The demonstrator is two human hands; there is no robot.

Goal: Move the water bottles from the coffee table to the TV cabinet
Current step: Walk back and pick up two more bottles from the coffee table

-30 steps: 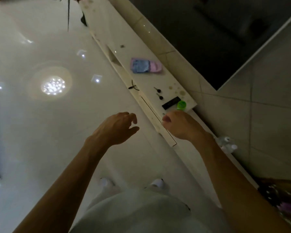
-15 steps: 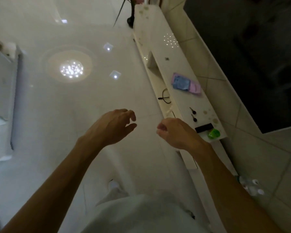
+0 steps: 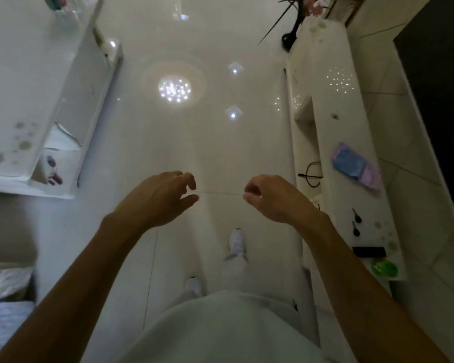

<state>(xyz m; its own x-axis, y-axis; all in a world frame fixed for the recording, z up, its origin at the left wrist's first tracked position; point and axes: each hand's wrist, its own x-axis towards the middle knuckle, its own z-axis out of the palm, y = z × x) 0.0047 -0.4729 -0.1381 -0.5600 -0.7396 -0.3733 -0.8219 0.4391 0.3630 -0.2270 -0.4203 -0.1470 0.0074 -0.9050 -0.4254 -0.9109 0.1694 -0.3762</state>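
Note:
I stand on the glossy white floor between the white coffee table [image 3: 24, 87] on the left and the long white TV cabinet [image 3: 333, 132] on the right. At the table's far end stand clear bottles [image 3: 59, 7] with coloured tops, cut off by the frame's upper edge. My left hand [image 3: 157, 197] hovers over the floor with fingers spread, holding nothing. My right hand [image 3: 273, 197] hangs beside it, near the cabinet's front edge, fingers curled in and empty. No bottle shows on the visible part of the cabinet.
On the cabinet lie a purple and blue packet [image 3: 354, 166], two small black pieces [image 3: 355, 224], a black bar [image 3: 368, 251] and a green thing [image 3: 384, 268]. A black cable [image 3: 311, 174] hangs at its front. A dark vase [image 3: 290, 35] stands at its far end. Cushions [image 3: 8, 281] lie at lower left.
My view has turned left, away from the cabinet. The coffee table has come into sight and the bottles at the cabinet's near end have left it. Both hands stayed empty.

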